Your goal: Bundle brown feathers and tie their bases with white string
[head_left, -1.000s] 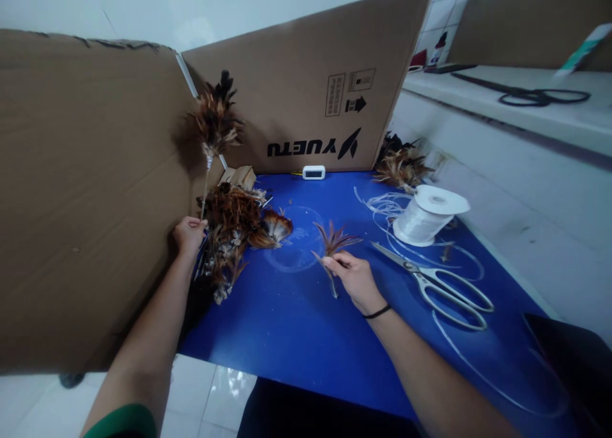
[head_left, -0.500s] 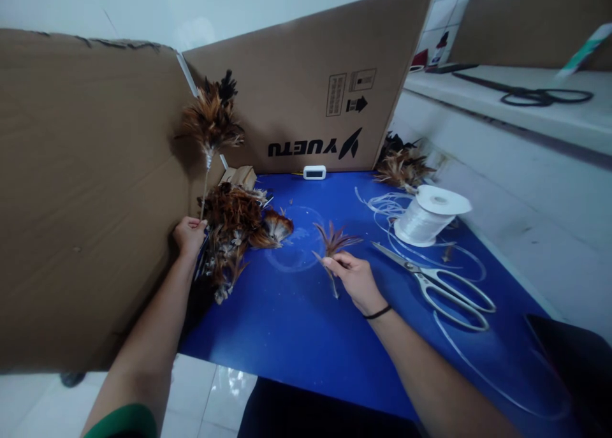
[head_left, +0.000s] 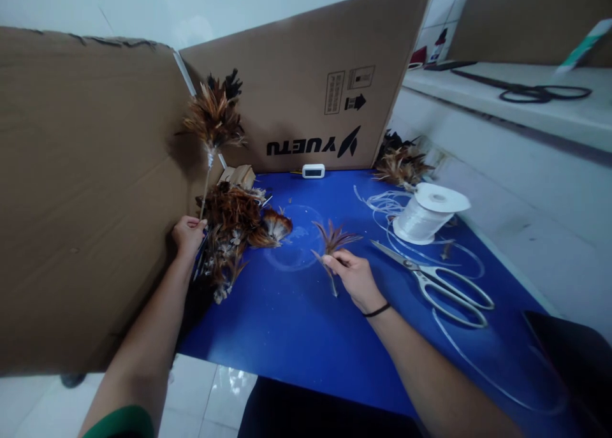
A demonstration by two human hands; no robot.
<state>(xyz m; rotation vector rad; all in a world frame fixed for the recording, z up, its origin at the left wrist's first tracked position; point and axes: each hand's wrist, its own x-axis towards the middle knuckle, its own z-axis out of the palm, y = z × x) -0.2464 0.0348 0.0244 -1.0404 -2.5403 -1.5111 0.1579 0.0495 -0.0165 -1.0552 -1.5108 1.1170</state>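
Note:
My left hand [head_left: 189, 234] is closed around the lower end of a thin stick. On top of that stick is a tuft of brown and black feathers, so the whole looks like a feather duster [head_left: 215, 116], held upright with white binding below the feathers. Over the blue table, my right hand [head_left: 354, 273] pinches a small bunch of reddish-brown feathers [head_left: 333, 237], its feathers fanned out and its pale quills pointing down. Beside my left hand lies a pile of loose brown feathers [head_left: 234, 211]. Scissors [head_left: 433, 282] rest, slightly parted, right of my right hand.
A spool of white ribbon [head_left: 425, 215] stands at the right, loose strands trailing over the blue table [head_left: 287, 336]. More feathers [head_left: 404, 164] are behind it. A small white digital device [head_left: 313, 171] sits before the cardboard panel [head_left: 287, 100]. Black scissors [head_left: 530, 90] lie on a ledge.
Both hands hold the same things in nearly the same places. The whole view has shifted very slightly.

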